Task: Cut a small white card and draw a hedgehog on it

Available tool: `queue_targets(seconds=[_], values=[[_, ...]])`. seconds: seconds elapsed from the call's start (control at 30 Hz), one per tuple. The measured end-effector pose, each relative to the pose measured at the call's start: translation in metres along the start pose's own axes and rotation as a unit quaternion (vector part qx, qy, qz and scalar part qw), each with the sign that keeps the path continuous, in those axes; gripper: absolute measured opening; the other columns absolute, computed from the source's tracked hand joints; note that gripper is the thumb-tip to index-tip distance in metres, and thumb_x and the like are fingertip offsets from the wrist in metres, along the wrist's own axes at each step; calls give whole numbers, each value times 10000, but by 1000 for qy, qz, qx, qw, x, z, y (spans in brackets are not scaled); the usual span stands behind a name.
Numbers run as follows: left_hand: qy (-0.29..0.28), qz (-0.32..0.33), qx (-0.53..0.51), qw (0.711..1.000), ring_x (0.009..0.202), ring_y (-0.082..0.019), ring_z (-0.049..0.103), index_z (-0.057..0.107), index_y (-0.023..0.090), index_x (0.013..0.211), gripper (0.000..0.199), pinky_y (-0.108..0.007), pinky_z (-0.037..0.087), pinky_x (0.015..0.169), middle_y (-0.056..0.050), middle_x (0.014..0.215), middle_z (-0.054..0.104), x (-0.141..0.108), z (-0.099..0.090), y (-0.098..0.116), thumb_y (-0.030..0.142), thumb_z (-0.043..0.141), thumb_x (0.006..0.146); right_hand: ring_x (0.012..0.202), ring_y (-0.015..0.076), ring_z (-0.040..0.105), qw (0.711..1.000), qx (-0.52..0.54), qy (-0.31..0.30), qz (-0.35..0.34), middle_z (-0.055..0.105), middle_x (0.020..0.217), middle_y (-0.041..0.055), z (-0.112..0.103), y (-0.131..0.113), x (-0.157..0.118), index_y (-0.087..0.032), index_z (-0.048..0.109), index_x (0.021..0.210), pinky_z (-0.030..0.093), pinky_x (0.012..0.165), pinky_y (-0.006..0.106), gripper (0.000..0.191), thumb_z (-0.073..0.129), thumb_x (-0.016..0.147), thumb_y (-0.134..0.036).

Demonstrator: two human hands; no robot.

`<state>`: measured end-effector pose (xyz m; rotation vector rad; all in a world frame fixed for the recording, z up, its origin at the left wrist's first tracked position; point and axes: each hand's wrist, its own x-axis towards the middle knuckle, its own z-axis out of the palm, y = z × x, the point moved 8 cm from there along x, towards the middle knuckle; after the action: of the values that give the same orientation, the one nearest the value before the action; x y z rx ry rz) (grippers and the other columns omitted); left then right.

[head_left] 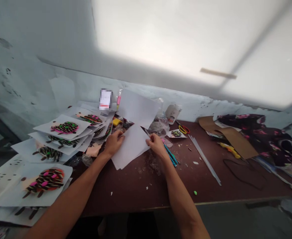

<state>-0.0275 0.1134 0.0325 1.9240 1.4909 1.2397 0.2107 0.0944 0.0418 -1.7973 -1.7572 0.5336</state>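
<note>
The left hand (114,143) lies half-curled on a white sheet (130,146) at mid-table, its grip unclear; the right hand (155,144) pinches the sheet's edge. A clear bag (158,128) sits just beyond, its contents unclear.

The left hand (114,143) and right hand (156,144) rest on opposite edges of a white paper sheet (130,146), on a dark brown table (126,196). A second white sheet (138,108) rises at the sheet's 12 o'clock, and stacked craft cards (46,199) with dark spiky designs lie at 8 o'clock. Red-and-yellow-handled scissors (183,129) sit at 2 o'clock, floral fabric (265,139) farther out.
</note>
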Motion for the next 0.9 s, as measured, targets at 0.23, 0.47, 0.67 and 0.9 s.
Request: queue_targets(seconds=[0.23, 0.47, 0.67, 0.9], values=[[82, -124, -272, 951, 669, -179, 655, 544, 177, 937, 221, -280, 517, 631, -21, 744, 678, 3, 5, -27, 344, 529, 794, 622, 126, 624, 948, 302, -65, 80, 688, 798, 38, 18, 8, -4, -156, 591, 1000, 436, 510, 202, 305, 638, 820, -397], [63, -31, -154, 986, 1159, -244, 628, 558, 166, 1185, 329, -417, 492, 998, -134, 1209, 678, 3, 13, -16, 319, 425, 926, 595, 127, 561, 959, 285, 6, -6, 640, 688, -6, 20, -13, 6, -156, 647, 913, 443, 548, 214, 278, 587, 811, -408], [-122, 70, 225, 964, 1394, -389, 405, 539, 101, 1316, 452, -559, 327, 1123, -236, 1456, 495, -21, 55, -6, 309, 478, 919, 725, 149, 558, 990, 79, 116, 5, 639, 752, 18, -5, -28, 48, -152, 625, 915, 439, 644, 220, 231, 422, 868, -253], [-127, 125, 256, 950, 1297, -340, 502, 544, 163, 1337, 433, -517, 373, 1085, -171, 1363, 591, -24, 53, 4, 279, 466, 927, 897, 183, 625, 996, -43, 74, 26, 688, 950, 88, 17, -58, 92, -154, 607, 960, 453, 802, 262, 193, 423, 901, -153]])
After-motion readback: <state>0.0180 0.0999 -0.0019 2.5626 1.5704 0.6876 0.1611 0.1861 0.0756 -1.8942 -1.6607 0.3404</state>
